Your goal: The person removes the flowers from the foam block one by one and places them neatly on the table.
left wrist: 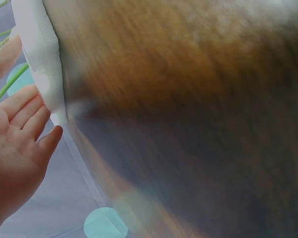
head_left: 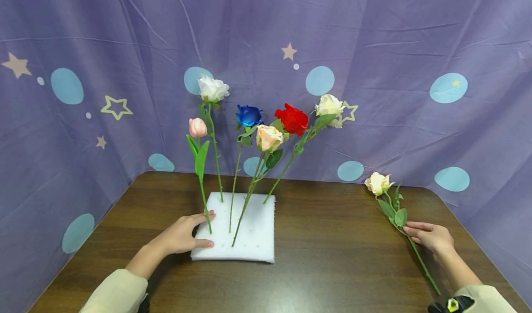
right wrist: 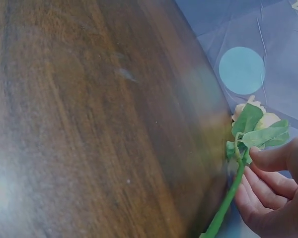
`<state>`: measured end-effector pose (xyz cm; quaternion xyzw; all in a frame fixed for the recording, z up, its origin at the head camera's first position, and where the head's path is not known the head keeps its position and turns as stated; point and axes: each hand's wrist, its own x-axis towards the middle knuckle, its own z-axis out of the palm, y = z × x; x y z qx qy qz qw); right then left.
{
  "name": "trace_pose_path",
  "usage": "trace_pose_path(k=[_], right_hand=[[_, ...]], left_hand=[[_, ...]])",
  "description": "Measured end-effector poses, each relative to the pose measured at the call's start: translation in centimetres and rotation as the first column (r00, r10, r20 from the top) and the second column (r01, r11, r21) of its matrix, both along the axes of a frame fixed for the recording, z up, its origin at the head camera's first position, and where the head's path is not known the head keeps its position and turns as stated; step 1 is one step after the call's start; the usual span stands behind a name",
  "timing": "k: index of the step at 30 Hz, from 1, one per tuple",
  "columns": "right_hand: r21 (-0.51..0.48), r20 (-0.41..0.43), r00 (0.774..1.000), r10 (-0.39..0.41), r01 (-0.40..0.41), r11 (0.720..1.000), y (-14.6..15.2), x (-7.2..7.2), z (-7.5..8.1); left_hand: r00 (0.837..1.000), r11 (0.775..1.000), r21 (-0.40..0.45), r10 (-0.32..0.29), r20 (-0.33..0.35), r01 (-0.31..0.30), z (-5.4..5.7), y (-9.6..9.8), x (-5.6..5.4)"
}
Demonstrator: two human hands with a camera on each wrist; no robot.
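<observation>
A white foam block (head_left: 259,230) lies on the table with several artificial flowers standing in it. My left hand (head_left: 183,235) rests at its left edge, thumb and fingers spread around the base of the pink tulip (head_left: 197,128); in the left wrist view the fingers (left wrist: 32,111) touch the foam's side. Behind and to the right stand a white rose (head_left: 213,89), a blue rose (head_left: 249,116), a peach rose (head_left: 268,137), a red rose (head_left: 293,119) and a cream rose (head_left: 329,105). At the far right, my right hand (head_left: 432,239) pinches the leafy stem of a separate cream rose (head_left: 378,183).
The brown wooden table (head_left: 332,239) has rounded back corners. A purple curtain (head_left: 257,22) with stars and blue dots hangs behind it and along both sides. Small holes show in the foam's top.
</observation>
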<state>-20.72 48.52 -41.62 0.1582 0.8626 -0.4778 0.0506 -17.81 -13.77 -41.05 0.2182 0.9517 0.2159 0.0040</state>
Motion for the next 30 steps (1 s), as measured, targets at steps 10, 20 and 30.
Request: trace_pose_path(k=[10,20,30], right_hand=[[0.023,-0.022,0.999,0.025,-0.025,0.999,-0.5,-0.2,1.0],[0.18,-0.05,0.996,0.071,-0.061,0.982,-1.2,-0.9,3.7],[0.243,-0.13,0.981,0.146,-0.111,0.964,-3.5,-1.2,6.0]], left_hand=[[1.0,1.0,0.008,0.005,0.008,-0.005,-0.1,0.0,0.0],[1.0,1.0,-0.001,0.009,0.014,-0.009,-0.1,-0.1,-0.1],[1.0,1.0,-0.005,0.007,0.009,-0.007,0.0,-0.1,0.0]])
